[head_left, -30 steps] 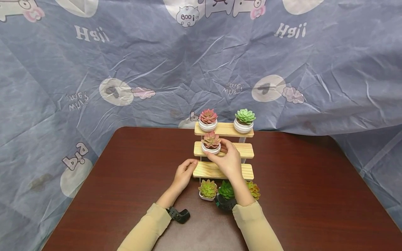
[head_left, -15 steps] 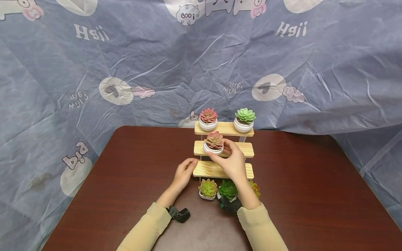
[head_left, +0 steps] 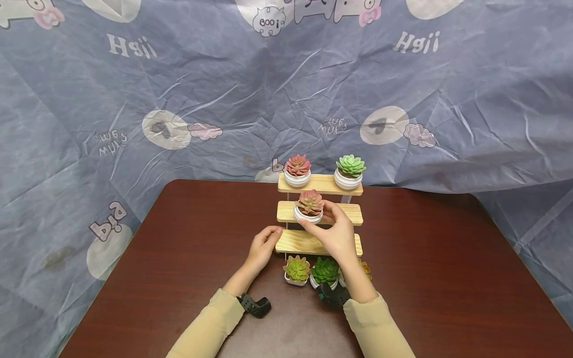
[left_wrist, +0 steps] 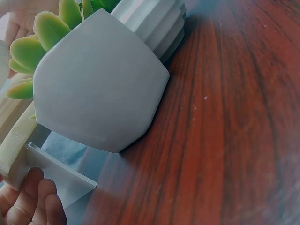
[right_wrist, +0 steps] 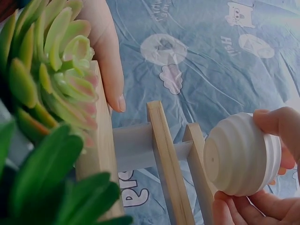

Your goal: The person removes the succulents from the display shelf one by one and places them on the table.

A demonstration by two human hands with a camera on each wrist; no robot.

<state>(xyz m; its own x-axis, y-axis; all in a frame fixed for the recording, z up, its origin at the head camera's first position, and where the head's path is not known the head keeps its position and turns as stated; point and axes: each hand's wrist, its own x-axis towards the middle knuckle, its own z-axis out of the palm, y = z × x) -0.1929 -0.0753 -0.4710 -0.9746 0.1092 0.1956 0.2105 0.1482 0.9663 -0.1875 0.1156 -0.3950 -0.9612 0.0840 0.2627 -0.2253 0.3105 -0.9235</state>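
Note:
In the head view my right hand (head_left: pixel 337 234) holds a potted succulent (head_left: pixel 309 205) with pinkish leaves and a white round pot, thumb on one side and fingers on the other. It is in front of the middle board of a three-tier wooden shelf stand (head_left: pixel 297 242). The right wrist view shows the ribbed pot (right_wrist: pixel 236 157) tilted, its underside visible and apart from the boards. My left hand (head_left: pixel 261 247) grips the left end of the lowest board; in the left wrist view its fingers (left_wrist: pixel 47 201) curl beneath that board, beside a clear support (left_wrist: pixel 61 173).
A red succulent (head_left: pixel 297 170) and a light green one (head_left: pixel 349 171) stand on the top board. In front of the stand is a row of potted succulents: a yellow-green one (head_left: pixel 296 270), a dark green one (head_left: pixel 325 271) and another partly behind the right forearm. Patterned cloth (head_left: pixel 250 99) hangs behind the table.
My right hand has moved slightly to the right and toward me with the pinkish succulent, from near the middle board's left end. The left hand stays on the lowest board.

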